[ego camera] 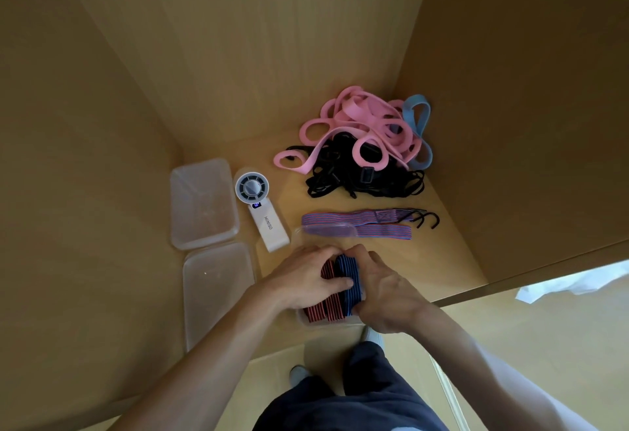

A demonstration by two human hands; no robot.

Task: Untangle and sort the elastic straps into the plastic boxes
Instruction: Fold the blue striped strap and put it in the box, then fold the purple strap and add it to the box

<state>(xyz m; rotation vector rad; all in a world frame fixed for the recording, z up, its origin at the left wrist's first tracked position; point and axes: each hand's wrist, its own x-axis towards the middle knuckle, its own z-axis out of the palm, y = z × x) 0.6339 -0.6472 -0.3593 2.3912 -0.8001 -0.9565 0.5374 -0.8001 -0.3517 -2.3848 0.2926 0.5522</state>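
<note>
Both hands are down in the near plastic box (320, 324): left hand (303, 282) and right hand (386, 298) curl round the folded striped straps (340, 289), squeezing the red and blue bundles together. Beyond lies a hooked striped strap (357, 223), then the pink-and-black tangle (360, 144). Two more boxes (204, 204) sit well left, beside a handheld fan (260, 207).

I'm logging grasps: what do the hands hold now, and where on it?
The folded striped straps in the near plastic box: left hand grips their red left side, right hand their blue right side.
</note>
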